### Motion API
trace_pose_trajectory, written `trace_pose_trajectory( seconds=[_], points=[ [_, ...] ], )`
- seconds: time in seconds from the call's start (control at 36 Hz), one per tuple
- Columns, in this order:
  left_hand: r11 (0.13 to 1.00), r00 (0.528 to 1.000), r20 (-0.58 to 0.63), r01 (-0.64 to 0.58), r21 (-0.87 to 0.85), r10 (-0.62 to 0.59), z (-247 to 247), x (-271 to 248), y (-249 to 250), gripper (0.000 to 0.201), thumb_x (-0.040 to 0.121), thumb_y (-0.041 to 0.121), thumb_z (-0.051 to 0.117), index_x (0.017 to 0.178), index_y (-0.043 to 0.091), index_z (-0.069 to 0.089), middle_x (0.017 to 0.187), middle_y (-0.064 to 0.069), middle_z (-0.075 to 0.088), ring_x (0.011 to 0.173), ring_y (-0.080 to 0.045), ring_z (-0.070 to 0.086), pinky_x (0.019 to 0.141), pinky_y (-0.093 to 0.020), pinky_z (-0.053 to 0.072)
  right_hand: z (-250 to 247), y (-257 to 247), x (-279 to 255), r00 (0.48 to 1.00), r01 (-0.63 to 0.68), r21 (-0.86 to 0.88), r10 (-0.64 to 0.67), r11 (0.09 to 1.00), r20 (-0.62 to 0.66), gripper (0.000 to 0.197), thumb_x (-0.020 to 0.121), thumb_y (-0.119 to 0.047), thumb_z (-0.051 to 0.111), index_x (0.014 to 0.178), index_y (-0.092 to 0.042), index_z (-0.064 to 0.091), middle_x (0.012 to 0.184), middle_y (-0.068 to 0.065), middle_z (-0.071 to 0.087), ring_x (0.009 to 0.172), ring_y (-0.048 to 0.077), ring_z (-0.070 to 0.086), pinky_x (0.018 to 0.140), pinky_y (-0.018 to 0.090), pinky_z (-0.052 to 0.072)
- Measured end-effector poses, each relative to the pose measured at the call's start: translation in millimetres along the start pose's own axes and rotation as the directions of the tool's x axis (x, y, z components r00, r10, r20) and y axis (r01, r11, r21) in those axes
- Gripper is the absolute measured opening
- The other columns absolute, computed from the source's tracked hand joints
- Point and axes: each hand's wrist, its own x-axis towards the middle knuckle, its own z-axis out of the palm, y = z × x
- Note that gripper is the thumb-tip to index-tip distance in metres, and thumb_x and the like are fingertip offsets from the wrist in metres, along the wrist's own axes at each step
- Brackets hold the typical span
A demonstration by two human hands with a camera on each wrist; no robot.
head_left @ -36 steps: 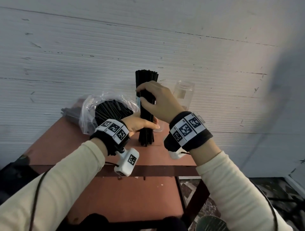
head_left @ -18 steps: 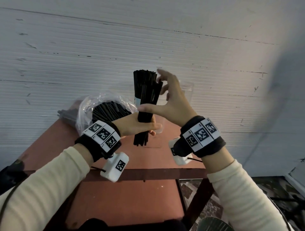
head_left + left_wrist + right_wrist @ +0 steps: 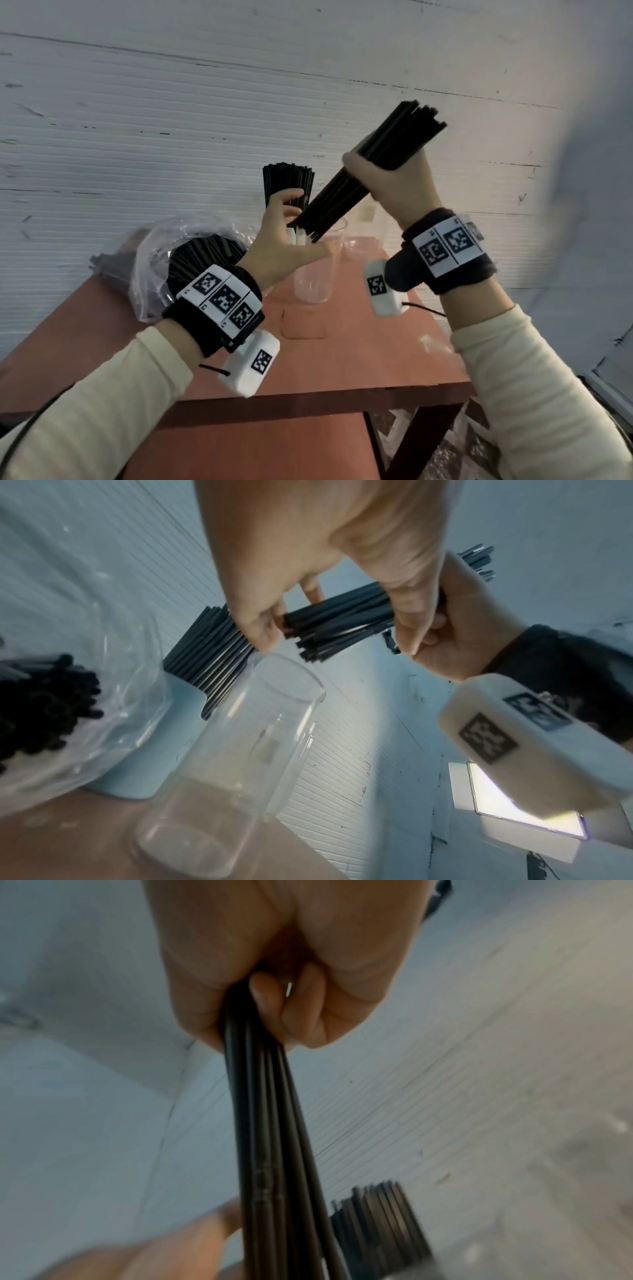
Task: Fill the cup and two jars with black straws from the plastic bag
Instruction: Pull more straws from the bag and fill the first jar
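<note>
My right hand point(image 3: 383, 171) grips a bundle of black straws point(image 3: 346, 192) round its middle and holds it tilted, top end up to the right. The bundle's lower end hangs just above the mouth of an empty clear jar point(image 3: 315, 274) on the red table point(image 3: 342, 359). My left hand point(image 3: 301, 233) has its fingers and thumb curled round that lower end point(image 3: 329, 631). Behind it a pale blue cup point(image 3: 137, 764) stands packed with upright straws point(image 3: 287, 181). A second clear jar point(image 3: 363, 240) stands further back right. The right wrist view shows my fist point(image 3: 274, 1010) closed on the straws point(image 3: 270, 1137).
A clear plastic bag point(image 3: 154, 274) of black straws lies at the table's back left, close to my left wrist. A white ribbed wall point(image 3: 171, 120) runs right behind the table. The table's front edge and a leg are below my arms.
The right hand has taken the bundle, lifted it and tilted it toward the right. The left hand has slid from the bundle's middle to its lower end, over the clear jar.
</note>
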Motion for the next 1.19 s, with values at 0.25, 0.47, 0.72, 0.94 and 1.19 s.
trace_pose_trajectory(
  seconds=[0.25, 0.47, 0.72, 0.94, 1.19],
  points=[
    [0.977, 0.982, 0.054, 0.175, 0.122, -0.182, 11.8, 36.8, -28.4, 0.116, 0.072, 0.026, 0.086, 0.155, 0.020, 0.006, 0.157, -0.002, 0.028, 0.144, -0.018, 0.028, 0.110, -0.031, 0.025, 16.0, 41.6, 44.8, 0.983, -0.155, -0.266, 0.175, 0.951, 0.054, 0.032, 0.077, -0.020, 0.069, 0.059, -0.016, 0.043, 0.055, -0.005, 0.045, 0.047, 0.006, 0.044, 0.044, 0.016, 0.038],
    [0.983, 0.987, 0.065, 0.137, 0.118, -0.145, 13.1, 46.0, -42.6, 0.095, 0.066, 0.026, 0.090, 0.142, 0.014, 0.035, 0.126, 0.009, 0.054, 0.111, 0.003, 0.054, 0.093, -0.010, 0.044, 32.2, 65.4, 41.1, 0.710, -0.271, -0.484, 0.512, 0.832, 0.483, 0.023, 0.082, -0.031, 0.073, 0.073, -0.013, 0.064, 0.054, 0.001, 0.056, 0.047, 0.013, 0.048, 0.051, 0.023, 0.043],
    [0.978, 0.988, 0.061, 0.128, 0.166, -0.140, 11.4, 42.7, -35.8, 0.093, 0.072, 0.022, 0.086, 0.146, 0.011, 0.032, 0.136, 0.003, 0.051, 0.124, -0.008, 0.047, 0.097, -0.022, 0.036, 24.3, 50.0, 32.6, 0.779, -0.174, -0.552, 0.457, 0.816, 0.429, 0.038, 0.076, -0.056, 0.073, 0.091, -0.022, 0.065, 0.082, -0.007, 0.064, 0.074, 0.007, 0.060, 0.064, 0.021, 0.041],
    [0.950, 0.989, -0.025, 0.146, 0.277, -0.145, -8.1, 33.2, -21.3, 0.100, 0.077, 0.016, 0.081, 0.154, 0.017, 0.017, 0.150, 0.000, 0.039, 0.139, -0.018, 0.037, 0.107, -0.025, 0.029, 33.3, 33.8, 18.5, 0.993, 0.070, -0.489, -0.012, 0.870, 0.121, 0.050, 0.083, -0.048, 0.066, 0.122, -0.019, 0.055, 0.124, 0.003, 0.049, 0.117, 0.021, 0.045, 0.099, 0.036, 0.043],
    [0.881, 0.978, -0.199, 0.045, 0.472, 0.057, -88.2, 10.1, 2.0, 0.030, 0.081, 0.009, 0.059, 0.102, 0.030, 0.064, 0.104, 0.012, 0.066, 0.094, -0.016, 0.064, 0.090, -0.034, 0.051, 77.2, 10.0, -12.7, 0.937, 0.278, -0.300, -0.187, 0.912, 0.296, 0.007, 0.086, -0.014, 0.061, 0.086, -0.010, 0.067, 0.079, 0.000, 0.064, 0.072, 0.012, 0.056, 0.067, 0.016, 0.043]
  ],
)
